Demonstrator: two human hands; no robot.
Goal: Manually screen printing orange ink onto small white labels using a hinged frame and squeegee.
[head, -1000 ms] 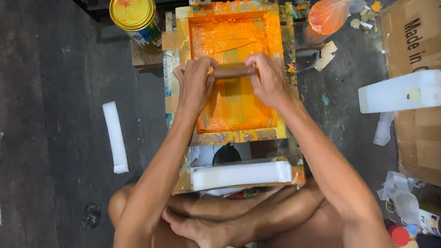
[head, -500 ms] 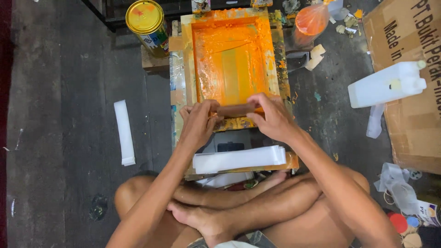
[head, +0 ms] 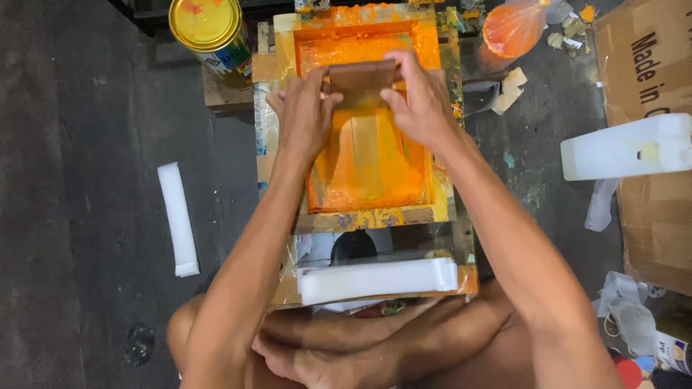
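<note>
both hands, left hand (head: 306,115) and right hand (head: 422,101), around a wooden squeegee (head: 362,75) in the orange-inked screen frame (head: 440,50)

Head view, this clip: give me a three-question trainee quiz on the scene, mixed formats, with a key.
1. True or false: both hands grip the brown squeegee at the far end of the orange screen frame.
2. Multiple choice: what stands on the floor to the left of the frame's far end? A) a yellow-lidded paint can B) a blue bucket C) a glass jar
3. Fill in: the long white block lies at the ____ end of the frame, closest to the person's crossed legs.

Key:
1. True: left hand and right hand hold it from either side.
2. A: the paint can.
3. near
</note>
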